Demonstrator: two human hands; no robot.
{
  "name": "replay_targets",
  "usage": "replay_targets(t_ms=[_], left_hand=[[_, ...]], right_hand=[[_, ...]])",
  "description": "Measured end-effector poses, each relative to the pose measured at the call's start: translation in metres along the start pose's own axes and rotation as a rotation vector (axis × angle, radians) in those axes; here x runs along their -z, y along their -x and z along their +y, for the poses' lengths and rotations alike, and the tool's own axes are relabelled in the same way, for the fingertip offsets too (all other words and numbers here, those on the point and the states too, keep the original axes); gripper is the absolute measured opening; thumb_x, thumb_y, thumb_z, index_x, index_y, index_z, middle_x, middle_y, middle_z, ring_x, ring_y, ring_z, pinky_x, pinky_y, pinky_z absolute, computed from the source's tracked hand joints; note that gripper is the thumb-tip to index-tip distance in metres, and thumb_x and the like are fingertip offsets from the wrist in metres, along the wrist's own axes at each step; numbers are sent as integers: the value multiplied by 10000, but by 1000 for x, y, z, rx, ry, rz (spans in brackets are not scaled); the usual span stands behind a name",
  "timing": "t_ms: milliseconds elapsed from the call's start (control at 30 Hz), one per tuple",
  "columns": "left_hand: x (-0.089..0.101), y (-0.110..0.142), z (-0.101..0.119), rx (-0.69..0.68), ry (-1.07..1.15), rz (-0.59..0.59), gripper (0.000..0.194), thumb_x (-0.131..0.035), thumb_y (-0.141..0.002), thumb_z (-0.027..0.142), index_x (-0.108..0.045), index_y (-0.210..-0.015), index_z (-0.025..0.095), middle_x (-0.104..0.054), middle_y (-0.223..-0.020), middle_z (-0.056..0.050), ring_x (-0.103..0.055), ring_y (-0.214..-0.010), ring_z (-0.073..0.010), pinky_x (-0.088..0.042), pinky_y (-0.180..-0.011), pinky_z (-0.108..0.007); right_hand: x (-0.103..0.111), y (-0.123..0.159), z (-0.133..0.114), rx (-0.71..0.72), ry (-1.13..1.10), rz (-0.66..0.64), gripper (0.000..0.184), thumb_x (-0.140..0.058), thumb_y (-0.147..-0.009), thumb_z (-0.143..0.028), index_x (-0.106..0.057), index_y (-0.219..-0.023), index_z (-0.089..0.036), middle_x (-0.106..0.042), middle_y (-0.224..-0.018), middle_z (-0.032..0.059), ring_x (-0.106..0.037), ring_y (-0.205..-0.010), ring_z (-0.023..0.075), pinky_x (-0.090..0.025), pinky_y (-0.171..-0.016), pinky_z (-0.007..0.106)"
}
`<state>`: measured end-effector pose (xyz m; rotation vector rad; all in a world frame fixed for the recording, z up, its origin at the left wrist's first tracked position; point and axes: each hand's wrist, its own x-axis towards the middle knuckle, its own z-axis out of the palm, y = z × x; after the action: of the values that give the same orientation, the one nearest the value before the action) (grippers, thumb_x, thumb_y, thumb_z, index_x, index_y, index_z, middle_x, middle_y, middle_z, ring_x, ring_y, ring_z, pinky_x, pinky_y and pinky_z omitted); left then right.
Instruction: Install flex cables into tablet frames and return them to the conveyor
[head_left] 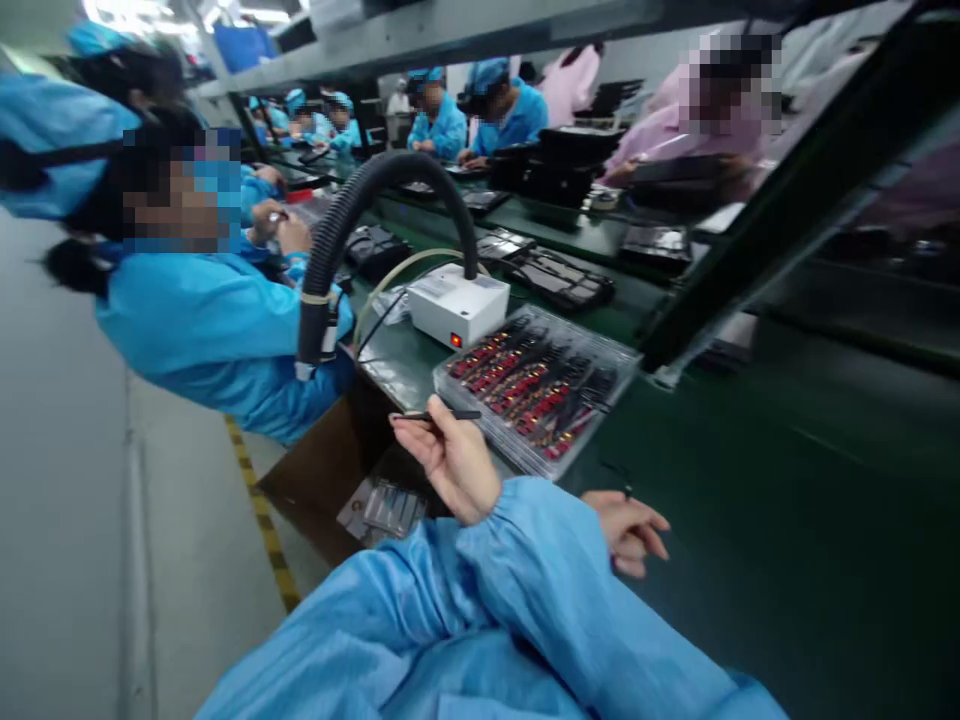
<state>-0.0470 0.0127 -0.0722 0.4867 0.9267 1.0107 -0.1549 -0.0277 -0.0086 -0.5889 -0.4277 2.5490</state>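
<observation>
My right hand (454,455) reaches across to the left, over the near edge of the bench. Thumb and fingers are closed on a slim black stick (466,414), held level; its exact kind does not show. My left hand (628,532) lies to the right, its forearm behind the right sleeve. The visible fingers are spread apart. A thin black wire (627,486) shows at that hand's upper edge; whether it is held cannot be made out. Just beyond my right hand a clear plastic tray (564,462) carries rows of small red parts with black leads (525,385).
A white box (459,312) with a lit red switch and a black corrugated hose (360,190) stands behind the tray. An open cardboard box (300,485) sits below, at left. A co-worker (202,300) in blue sits at left. A dark slanted post (772,190) rises at right.
</observation>
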Motion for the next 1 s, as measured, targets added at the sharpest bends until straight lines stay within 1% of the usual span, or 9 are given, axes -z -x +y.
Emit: replay_targets(t_ms=[67,167,233,333,500,667,800,900,1000], left_hand=[[-1,-2,-8,4,33,-12,105,-504,-830,228,-533,-751,165,-568,-522,7,-232,-316,-41,-236,-394,-222],[2,-8,-22,-29,11,-11,100,-552,-829,246,-568,-804,151,-578,-551,15,-287,-342,-43,-256,-403,-208],[7,-10,-29,-40,4,-41,161,-598,-818,299,-596,-839,140,-588,-583,10,-328,-373,-47,-290,-419,-206],[12,-10,-34,-58,11,-74,257,-637,-802,373,-625,-901,137,-603,-633,-4,-380,-417,-61,-326,-439,-212],[6,-3,-36,-82,-49,1,317,-628,-808,397,-646,-979,130,-595,-655,-4,-373,-435,-62,-320,-434,-210],[1,-4,-36,-65,-75,31,302,-646,-790,386,-654,-955,133,-591,-643,-3,-385,-436,-66,-319,-424,-208],[1,-2,-34,-87,-70,43,271,-648,-784,382,-648,-906,140,-595,-623,1,-383,-409,-60,-319,-407,-202],[-1,4,-27,-110,-54,49,217,-629,-800,353,-629,-852,142,-596,-599,5,-355,-377,-51,-322,-396,-201],[-6,11,-12,-116,-37,110,141,-531,-851,244,-582,-739,175,-554,-526,24,-249,-313,-47,-264,-355,-210]], right_hand=[[-21,-28,28,-68,0,8,202,-582,-931,-215,-616,-810,-57,-725,-640,128,-714,-587,152,-612,-623,230],[-45,-65,58,-114,-6,6,219,-484,-974,-171,-592,-838,-38,-690,-562,106,-697,-539,143,-610,-644,237],[-55,-81,70,-135,-15,4,238,-425,-993,-151,-587,-874,-24,-679,-541,91,-696,-541,136,-610,-687,245],[-63,-91,80,-162,-29,-3,246,-397,-1002,-148,-580,-936,4,-688,-563,96,-704,-566,134,-604,-735,257],[-62,-91,85,-185,-64,-23,237,-457,-983,-166,-578,-958,37,-706,-626,137,-718,-611,151,-587,-808,288],[-63,-97,85,-174,-67,-25,214,-485,-975,-176,-572,-983,20,-706,-614,105,-715,-618,143,-590,-804,298],[-57,-97,83,-169,-15,-2,206,-450,-979,-154,-574,-923,0,-690,-575,97,-707,-583,138,-592,-787,285],[-45,-82,73,-150,40,17,195,-458,-964,-140,-574,-831,-57,-666,-523,57,-690,-530,126,-599,-712,245],[-27,-44,42,-98,89,-8,207,-509,-933,-160,-581,-744,-117,-674,-533,32,-711,-573,135,-596,-649,216]])
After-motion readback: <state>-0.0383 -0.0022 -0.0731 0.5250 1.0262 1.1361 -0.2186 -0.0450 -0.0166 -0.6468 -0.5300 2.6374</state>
